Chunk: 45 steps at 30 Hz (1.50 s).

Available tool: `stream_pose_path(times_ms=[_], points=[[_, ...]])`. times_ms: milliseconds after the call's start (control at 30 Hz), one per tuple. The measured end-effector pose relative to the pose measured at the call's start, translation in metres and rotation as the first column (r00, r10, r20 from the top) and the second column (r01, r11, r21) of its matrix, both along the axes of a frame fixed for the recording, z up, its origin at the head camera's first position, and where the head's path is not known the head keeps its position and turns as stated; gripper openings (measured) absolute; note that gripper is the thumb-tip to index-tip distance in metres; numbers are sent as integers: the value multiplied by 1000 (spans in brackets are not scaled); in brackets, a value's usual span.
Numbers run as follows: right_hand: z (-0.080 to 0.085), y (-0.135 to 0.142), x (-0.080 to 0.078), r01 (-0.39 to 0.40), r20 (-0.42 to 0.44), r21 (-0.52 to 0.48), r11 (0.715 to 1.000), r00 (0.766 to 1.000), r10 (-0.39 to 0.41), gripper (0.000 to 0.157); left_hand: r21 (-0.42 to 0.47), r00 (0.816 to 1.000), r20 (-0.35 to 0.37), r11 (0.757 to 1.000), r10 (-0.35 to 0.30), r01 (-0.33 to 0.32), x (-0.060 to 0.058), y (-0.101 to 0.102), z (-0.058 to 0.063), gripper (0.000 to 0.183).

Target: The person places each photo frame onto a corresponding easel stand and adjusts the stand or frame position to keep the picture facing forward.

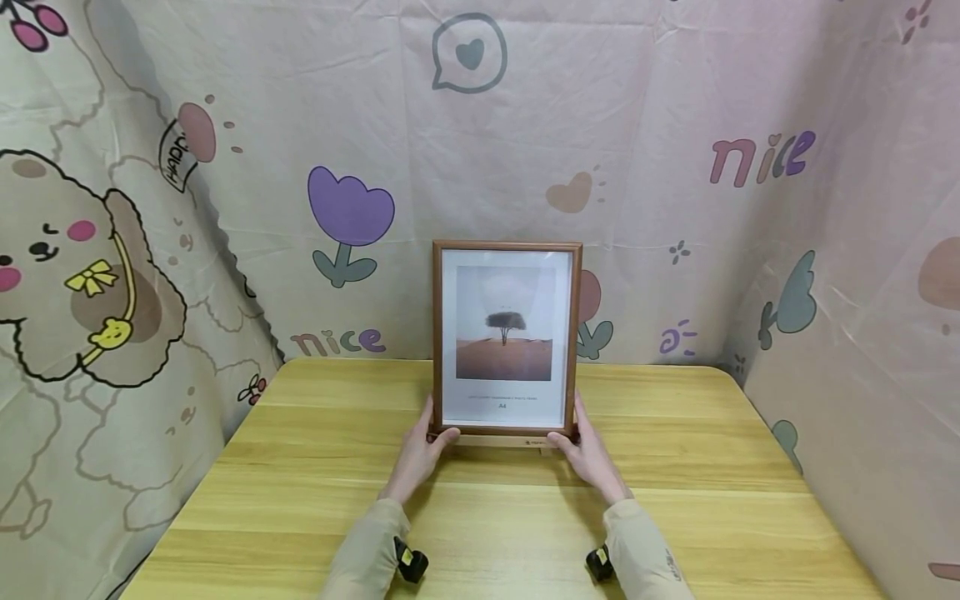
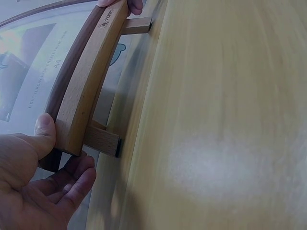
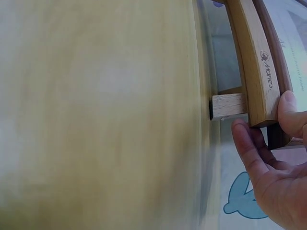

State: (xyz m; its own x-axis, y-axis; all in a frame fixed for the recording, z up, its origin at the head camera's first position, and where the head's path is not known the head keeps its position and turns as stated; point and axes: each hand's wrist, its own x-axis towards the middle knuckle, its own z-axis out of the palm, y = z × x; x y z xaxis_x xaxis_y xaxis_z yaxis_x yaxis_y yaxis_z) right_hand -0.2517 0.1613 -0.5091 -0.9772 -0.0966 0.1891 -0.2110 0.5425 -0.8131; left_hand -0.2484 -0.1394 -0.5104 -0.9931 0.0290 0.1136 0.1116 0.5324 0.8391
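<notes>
A brown wooden picture frame [image 1: 504,325] stands upright, holding a print of a lone tree on reddish ground. Its lower edge rests on the pale ledge of a wooden stand [image 2: 86,91], whose short legs carry dark tips. My left hand [image 1: 415,454] grips the frame's lower left corner, thumb in front and fingers curled beneath and behind. At the lower right corner my right hand [image 1: 588,454] holds on in the same way, its thumb pressed to the front near the ledge's printed logo [image 3: 266,69]. Most of the stand is hidden behind the frame.
All this is on a light wood-grain table [image 1: 660,450]. Close behind it hangs a pale printed cloth [image 1: 487,142], and more cloth [image 1: 862,333] closes in both sides. Small black devices [image 1: 411,560] are strapped at both wrists.
</notes>
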Motion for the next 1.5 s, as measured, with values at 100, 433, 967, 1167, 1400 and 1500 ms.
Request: stream_pose_path(times_ms=[100,433,967,1167,1400,1500], points=[[0,2,1,4,0,8,1000,1000,-4,94,0,1000,3,1000,5,-5,-1,1,0,90],[0,5,0,20,-2,20,1000,1000,-20,94,10,1000,1,1000,2,-2,-3,5,0,90],[-1,9,-1,23,13,22,1000,1000,-23,94,1,1000,3,1000,-9,9,-2,8,-1,90],[-1,9,0,23,7,17,1000,1000,-23,94,17,1000,-9,1000,-8,8,-3,8,-1,91],[-1,10,0,25,-7,26,999,1000,-25,93,18,1000,-28,1000,-1,1,-4,10,-1,90],[-2,10,0,28,-15,29,999,1000,-28,92,13,1000,-24,1000,2,-1,-3,10,-1,90]])
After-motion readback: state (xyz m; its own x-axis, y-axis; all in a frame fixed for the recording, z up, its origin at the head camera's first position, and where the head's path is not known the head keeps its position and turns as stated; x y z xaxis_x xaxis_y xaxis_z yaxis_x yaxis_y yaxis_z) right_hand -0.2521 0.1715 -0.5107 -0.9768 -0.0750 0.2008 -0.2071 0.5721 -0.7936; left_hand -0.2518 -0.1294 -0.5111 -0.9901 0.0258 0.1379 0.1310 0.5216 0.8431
